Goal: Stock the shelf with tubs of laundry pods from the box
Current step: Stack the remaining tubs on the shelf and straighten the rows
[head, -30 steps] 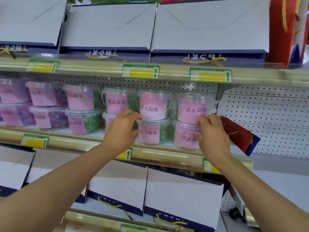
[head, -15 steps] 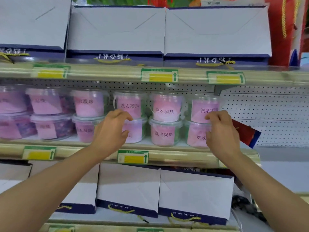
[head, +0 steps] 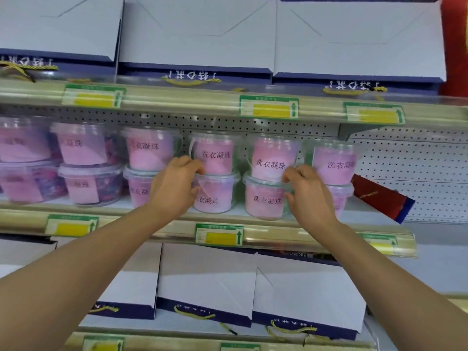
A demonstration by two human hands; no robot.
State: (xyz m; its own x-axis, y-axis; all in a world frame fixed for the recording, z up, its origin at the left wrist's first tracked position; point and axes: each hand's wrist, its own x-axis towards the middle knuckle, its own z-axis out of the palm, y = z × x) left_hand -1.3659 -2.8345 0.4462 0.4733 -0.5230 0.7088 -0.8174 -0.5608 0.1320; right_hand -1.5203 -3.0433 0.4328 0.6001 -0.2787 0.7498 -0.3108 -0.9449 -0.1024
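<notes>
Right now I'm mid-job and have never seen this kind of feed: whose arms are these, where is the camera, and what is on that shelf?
There is no machine here. A person wears one wide camera on the head, looking forward and down, so the two bare arms reaching in from the bottom are their own. The middle shelf holds clear tubs with pink labels, stacked two high in a row. The left hand has its fingers curled at the seam where an upper tub sits on the lower tub. The right hand does the same at the next stack to the right. Neither tub is lifted; both stand on the shelf. White and navy gift bags fill the shelves above and below. No box is in view.
</notes>
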